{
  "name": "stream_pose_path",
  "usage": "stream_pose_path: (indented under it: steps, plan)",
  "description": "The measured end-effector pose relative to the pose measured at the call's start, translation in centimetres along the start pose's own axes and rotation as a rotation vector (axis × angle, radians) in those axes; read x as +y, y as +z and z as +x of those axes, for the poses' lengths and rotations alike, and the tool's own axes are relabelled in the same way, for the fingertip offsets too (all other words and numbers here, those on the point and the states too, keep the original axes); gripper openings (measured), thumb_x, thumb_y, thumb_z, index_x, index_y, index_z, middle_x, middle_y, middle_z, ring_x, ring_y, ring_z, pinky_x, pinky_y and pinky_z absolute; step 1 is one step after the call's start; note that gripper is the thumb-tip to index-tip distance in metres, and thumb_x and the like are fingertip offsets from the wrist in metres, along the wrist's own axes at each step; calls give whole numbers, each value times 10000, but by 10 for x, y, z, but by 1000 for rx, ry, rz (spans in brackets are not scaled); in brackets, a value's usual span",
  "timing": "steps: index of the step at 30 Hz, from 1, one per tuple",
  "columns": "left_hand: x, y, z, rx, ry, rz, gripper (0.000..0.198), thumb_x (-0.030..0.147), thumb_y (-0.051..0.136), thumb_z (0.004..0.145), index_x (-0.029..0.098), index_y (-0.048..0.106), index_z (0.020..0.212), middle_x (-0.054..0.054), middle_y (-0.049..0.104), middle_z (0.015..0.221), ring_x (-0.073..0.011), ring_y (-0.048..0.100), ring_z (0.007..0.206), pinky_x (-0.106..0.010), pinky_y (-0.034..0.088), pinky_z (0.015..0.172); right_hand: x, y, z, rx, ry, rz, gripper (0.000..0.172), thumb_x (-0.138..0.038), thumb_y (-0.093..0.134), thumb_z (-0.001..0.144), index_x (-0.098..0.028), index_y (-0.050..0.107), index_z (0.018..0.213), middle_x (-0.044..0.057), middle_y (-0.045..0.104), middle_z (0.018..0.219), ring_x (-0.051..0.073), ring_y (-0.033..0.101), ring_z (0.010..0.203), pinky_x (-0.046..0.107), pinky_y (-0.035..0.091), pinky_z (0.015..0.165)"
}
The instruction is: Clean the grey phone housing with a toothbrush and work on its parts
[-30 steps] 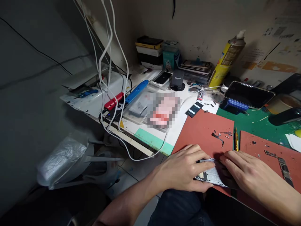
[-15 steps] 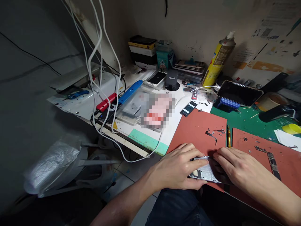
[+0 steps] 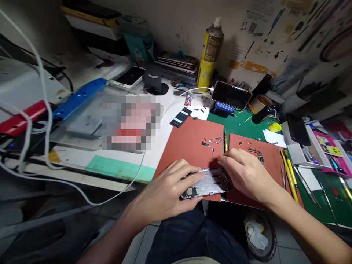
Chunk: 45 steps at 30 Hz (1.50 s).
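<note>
A silver phone housing (image 3: 210, 183) lies at the front edge of the left red-brown mat (image 3: 189, 143), its inner side facing up. My left hand (image 3: 176, 187) grips its left end, thumb along the near edge and fingers on the far edge and over the inside. At the right end, my right hand (image 3: 244, 172) is closed with its fingertips bent down; what they hold, if anything, is hidden. Beyond the hands lie small metal parts with a thin flex cable (image 3: 208, 145). A gold screwdriver (image 3: 225, 141) stands out between the two mats.
A second red-brown mat (image 3: 268, 150) with a circuit board strip lies right. Yellow tweezers (image 3: 289, 176) and trays are further right. A propped phone (image 3: 231, 95) and a spray can (image 3: 210, 55) stand behind. White cables (image 3: 41, 73) hang at left.
The view has swung to the right, showing more tools and a waste bin. My right hand is more bunched at the housing's right end, while my left hand keeps its hold.
</note>
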State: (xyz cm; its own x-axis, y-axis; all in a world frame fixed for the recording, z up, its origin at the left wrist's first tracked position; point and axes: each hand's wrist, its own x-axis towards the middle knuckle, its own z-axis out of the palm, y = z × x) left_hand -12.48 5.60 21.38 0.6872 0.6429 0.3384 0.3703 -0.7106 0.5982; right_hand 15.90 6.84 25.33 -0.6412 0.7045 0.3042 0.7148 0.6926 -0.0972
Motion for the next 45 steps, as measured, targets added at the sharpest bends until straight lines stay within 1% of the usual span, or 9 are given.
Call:
stream_pose_path:
  steps: [3,6,11,17,25,29,34,40,45]
  plan:
    - [0,0,1,9,5,-5,378,241,710,1021,196,630,1387,-110,715,1265,-277,615,1108,-468,577,950,-1,-13,-13,73,125,79,148,-112,536,1074,-145,679,1098,75,683,920,184,603,803,334,492,704]
    - [1,0,2,11,10,-3,347,252,674,1043,197,626,1382,-112,721,1255,-270,624,1087,-455,584,934,-14,-19,-28,75,180,238,120,-123,543,1067,-175,645,1099,72,693,944,195,580,834,370,510,763]
    - [3,0,4,28,10,40,330,230,668,1030,178,643,1354,-112,730,1210,-271,627,1073,-443,581,925,-39,-11,-42,0,235,439,123,-196,471,1086,-212,582,1137,118,720,1235,267,577,1107,465,548,927]
    - [4,0,5,31,6,60,326,199,667,1012,177,669,1337,-110,734,1197,-268,635,1061,-434,580,914,-42,0,-41,-65,295,497,130,-275,437,1106,-232,550,1155,131,675,1358,304,533,1217,533,538,995]
    - [4,0,3,-4,-10,38,331,230,685,1023,171,662,1348,-113,727,1222,-277,621,1099,-452,582,940,-43,4,-39,-91,319,476,165,-250,454,1112,-222,554,1240,116,673,1311,295,492,1257,527,530,1029]
    - [4,0,4,21,-13,34,332,232,705,1007,187,680,1335,-106,740,1207,-270,642,1078,-442,593,933,-44,1,-39,-76,313,475,110,-238,459,1108,-230,548,1173,128,675,1366,298,520,1238,524,550,1003]
    - [3,0,5,32,3,25,320,249,721,998,192,689,1311,-106,748,1206,-272,649,1077,-440,598,922,-43,-3,-44,23,325,451,124,-189,472,1089,-238,558,1164,134,705,1305,288,586,1159,501,577,929]
    - [1,0,1,28,1,28,343,240,701,1011,194,669,1349,-112,732,1231,-274,646,1088,-447,593,934,-43,-8,-63,278,447,297,166,-89,583,1040,-222,624,1132,65,697,958,207,634,855,368,543,749]
    - [0,1,1,14,19,43,338,228,668,1029,196,646,1365,-123,711,1269,-279,630,1108,-451,591,919,-43,-19,-84,315,569,141,137,-129,644,1042,-229,683,1127,34,677,890,171,610,744,329,508,681]
